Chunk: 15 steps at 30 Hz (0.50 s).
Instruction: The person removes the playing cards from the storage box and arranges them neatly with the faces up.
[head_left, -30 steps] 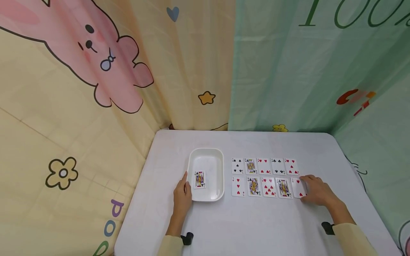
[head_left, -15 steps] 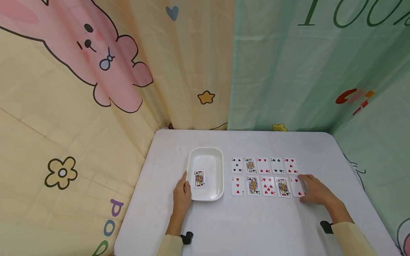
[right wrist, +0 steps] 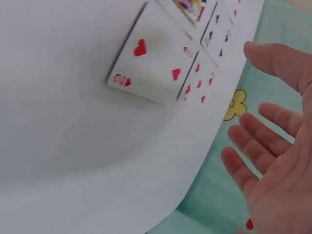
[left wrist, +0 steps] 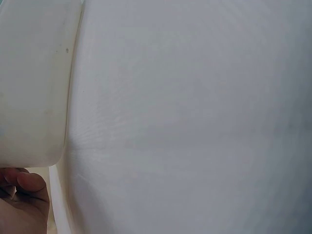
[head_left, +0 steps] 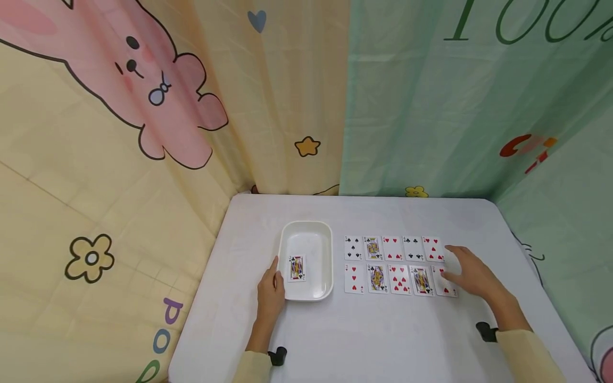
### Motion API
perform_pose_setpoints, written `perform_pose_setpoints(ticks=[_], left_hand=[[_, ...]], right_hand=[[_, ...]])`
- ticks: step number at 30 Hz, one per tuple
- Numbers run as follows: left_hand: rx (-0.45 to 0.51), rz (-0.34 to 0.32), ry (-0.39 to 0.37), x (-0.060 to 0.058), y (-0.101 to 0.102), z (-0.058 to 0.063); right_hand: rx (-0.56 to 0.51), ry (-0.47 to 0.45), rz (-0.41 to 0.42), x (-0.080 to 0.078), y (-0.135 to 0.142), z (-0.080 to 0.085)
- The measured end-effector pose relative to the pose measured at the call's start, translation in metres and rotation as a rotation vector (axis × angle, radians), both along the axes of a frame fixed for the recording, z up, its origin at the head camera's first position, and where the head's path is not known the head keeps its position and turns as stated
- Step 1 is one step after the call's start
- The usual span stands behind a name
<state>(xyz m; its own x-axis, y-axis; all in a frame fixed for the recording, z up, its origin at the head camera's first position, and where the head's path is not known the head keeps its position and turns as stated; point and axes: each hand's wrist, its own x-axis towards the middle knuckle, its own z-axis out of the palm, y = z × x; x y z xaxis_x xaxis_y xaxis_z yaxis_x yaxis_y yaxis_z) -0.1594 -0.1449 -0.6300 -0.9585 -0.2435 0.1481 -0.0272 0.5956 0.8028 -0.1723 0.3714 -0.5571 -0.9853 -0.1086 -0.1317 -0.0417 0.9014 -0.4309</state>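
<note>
My left hand [head_left: 271, 297] holds the left side of a white tray [head_left: 326, 260], index finger lying along the rim. In the left wrist view, the fingertips [left wrist: 31, 182] curl against the outer wall of the tray. Inside the tray lies a face card [head_left: 297, 268], face up. Over the right end of two rows of playing cards, my right hand [head_left: 474, 274] is spread with nothing in it. The two of hearts [right wrist: 151, 58] lies flat below its thumb, slightly tilted in the near row. Beyond that, the far row ends in another hearts card [head_left: 433, 250].
Several more face-up cards line up leftward, including a queen [head_left: 377, 278] and a king [head_left: 423, 280] in the near row. They rest on a white-covered table [head_left: 364, 340]. Printed curtains [head_left: 306, 80] hang right behind its far edge and along both sides.
The right hand has come off the right edge of the two of hearts and moved forward, fingers spreading. More of that card shows. The left hand and tray stay put.
</note>
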Motion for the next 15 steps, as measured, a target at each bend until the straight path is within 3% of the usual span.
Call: perform_pose_setpoints(ticks=[6, 15], left_hand=[[0.015, -0.003, -0.001, 0.001, -0.002, -0.001], [0.018, -0.014, 0.001, 0.0, -0.003, -0.003]], right_hand=[[-0.034, 0.101, 0.033, -0.02, -0.027, 0.015], [-0.073, 0.137, 0.067, -0.051, -0.093, 0.027]])
